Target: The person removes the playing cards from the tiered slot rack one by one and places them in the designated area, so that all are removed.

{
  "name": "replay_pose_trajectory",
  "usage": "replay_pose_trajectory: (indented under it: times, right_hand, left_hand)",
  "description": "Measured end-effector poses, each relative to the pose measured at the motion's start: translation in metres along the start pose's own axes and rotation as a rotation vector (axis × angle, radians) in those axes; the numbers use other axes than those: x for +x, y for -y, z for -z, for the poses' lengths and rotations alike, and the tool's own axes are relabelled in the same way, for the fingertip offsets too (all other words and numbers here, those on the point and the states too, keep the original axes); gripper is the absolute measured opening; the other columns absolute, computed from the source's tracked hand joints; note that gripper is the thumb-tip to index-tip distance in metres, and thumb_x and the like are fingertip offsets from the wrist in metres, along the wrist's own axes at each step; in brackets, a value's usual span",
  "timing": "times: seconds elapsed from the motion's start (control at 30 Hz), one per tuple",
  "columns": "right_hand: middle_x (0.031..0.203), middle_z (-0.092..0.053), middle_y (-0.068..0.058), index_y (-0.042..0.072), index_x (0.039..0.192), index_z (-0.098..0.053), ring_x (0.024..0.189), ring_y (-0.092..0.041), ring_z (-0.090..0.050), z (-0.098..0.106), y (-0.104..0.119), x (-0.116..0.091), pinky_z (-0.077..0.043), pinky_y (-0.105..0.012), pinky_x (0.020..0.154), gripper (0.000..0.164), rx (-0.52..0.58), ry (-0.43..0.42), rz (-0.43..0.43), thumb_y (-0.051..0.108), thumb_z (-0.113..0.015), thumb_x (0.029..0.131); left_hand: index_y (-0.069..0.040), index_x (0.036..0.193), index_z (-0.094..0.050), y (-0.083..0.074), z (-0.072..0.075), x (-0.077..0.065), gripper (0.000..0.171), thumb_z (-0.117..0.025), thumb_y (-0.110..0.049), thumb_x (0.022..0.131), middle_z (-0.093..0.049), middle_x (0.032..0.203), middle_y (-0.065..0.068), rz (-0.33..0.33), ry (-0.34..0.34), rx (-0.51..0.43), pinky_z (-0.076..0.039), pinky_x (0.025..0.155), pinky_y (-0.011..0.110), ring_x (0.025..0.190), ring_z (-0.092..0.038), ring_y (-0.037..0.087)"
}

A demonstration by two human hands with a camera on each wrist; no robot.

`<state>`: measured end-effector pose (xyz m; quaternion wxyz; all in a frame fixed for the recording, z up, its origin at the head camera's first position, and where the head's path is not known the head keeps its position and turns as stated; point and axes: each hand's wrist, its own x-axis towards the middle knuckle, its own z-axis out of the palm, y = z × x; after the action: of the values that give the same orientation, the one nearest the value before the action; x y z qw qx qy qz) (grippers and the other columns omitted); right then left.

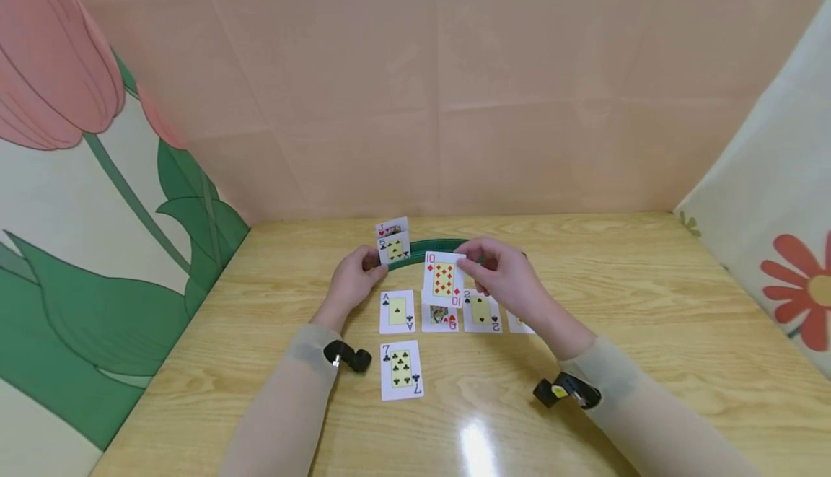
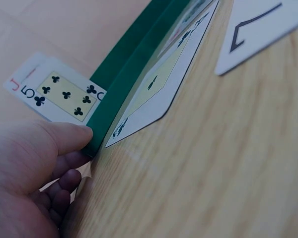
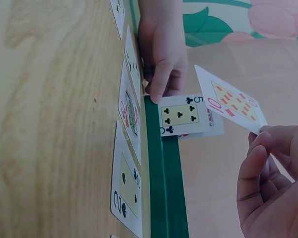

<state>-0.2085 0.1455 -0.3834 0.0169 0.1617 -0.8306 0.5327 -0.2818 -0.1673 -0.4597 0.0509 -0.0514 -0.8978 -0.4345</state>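
My left hand (image 1: 350,278) pinches the left end of a curved green card holder (image 1: 428,244), thumb in front, as the left wrist view shows. In the holder's left end stand a five of clubs (image 2: 66,95) and, behind it, a red jack (image 1: 392,226). My right hand (image 1: 500,271) pinches a ten of diamonds (image 3: 236,101) by its edge between thumb and fingers. The ten is raised in front of the holder, apart from the five in the right wrist view. In the head view it covers part of a red face card (image 1: 443,317) on the table.
An ace of clubs (image 1: 397,311) and a black two (image 1: 481,311) lie face up in a row before the holder. Another card (image 1: 517,324) is mostly hidden by my right forearm. Nearer lies a seven of clubs (image 1: 401,370). A pink cloth wall (image 1: 441,102) stands behind the table.
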Motion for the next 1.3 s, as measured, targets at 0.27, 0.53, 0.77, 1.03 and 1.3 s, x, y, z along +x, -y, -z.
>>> replay_pose_trajectory:
  times: [0.27,0.53,0.77,1.03,1.3]
  right_hand:
    - [0.088,-0.066,-0.010,0.017,0.127,-0.075,0.068,-0.027,-0.059,-0.001,-0.005,-0.008,-0.051,-0.031,0.057,0.020,-0.022,0.063,-0.044,0.025,-0.073,0.110]
    - [0.102,-0.069,-0.012,0.015,0.127,-0.076,0.069,-0.024,-0.057,-0.003,-0.004,-0.015,-0.050,-0.028,0.058,0.019,-0.001,0.139,-0.092,0.022,-0.074,0.109]
    - [0.096,-0.068,-0.009,0.019,0.121,-0.078,0.065,-0.022,-0.056,-0.007,-0.005,-0.021,-0.044,-0.027,0.055,0.013,-0.027,0.192,-0.125,0.019,-0.075,0.108]
    - [0.094,-0.068,-0.016,0.020,0.118,-0.078,0.062,-0.020,-0.055,-0.008,-0.005,-0.028,-0.044,-0.027,0.054,0.011,-0.047,0.250,-0.153,0.017,-0.074,0.108]
    - [0.090,-0.067,-0.013,0.016,0.116,-0.076,0.060,-0.018,-0.052,-0.012,-0.008,-0.037,-0.043,-0.027,0.053,0.008,-0.032,0.301,-0.164,0.016,-0.073,0.109]
  left_hand:
    - [-0.010,0.130,-0.070,0.001,0.001,-0.001,0.028,-0.077,-0.023,0.107,-0.071,0.125,0.009,0.012,0.002,-0.007,-0.054,0.105,0.048,0.116,-0.065,0.028]
    - [-0.009,0.131,-0.069,0.000,0.000,-0.001,0.029,-0.077,-0.023,0.107,-0.071,0.126,0.010,0.022,0.000,-0.011,-0.053,0.106,0.050,0.117,-0.065,0.029]
    - [-0.010,0.132,-0.070,-0.004,0.000,-0.001,0.030,-0.077,-0.023,0.107,-0.071,0.127,0.009,0.021,0.004,-0.008,-0.053,0.107,0.049,0.119,-0.065,0.029]
    - [-0.011,0.131,-0.070,-0.004,0.000,-0.002,0.028,-0.078,-0.023,0.106,-0.071,0.125,0.009,0.018,0.008,-0.013,-0.054,0.106,0.049,0.117,-0.066,0.029]
    - [-0.010,0.131,-0.070,-0.005,0.001,-0.003,0.029,-0.078,-0.023,0.106,-0.071,0.125,0.010,0.019,0.006,-0.009,-0.053,0.107,0.050,0.117,-0.065,0.030]
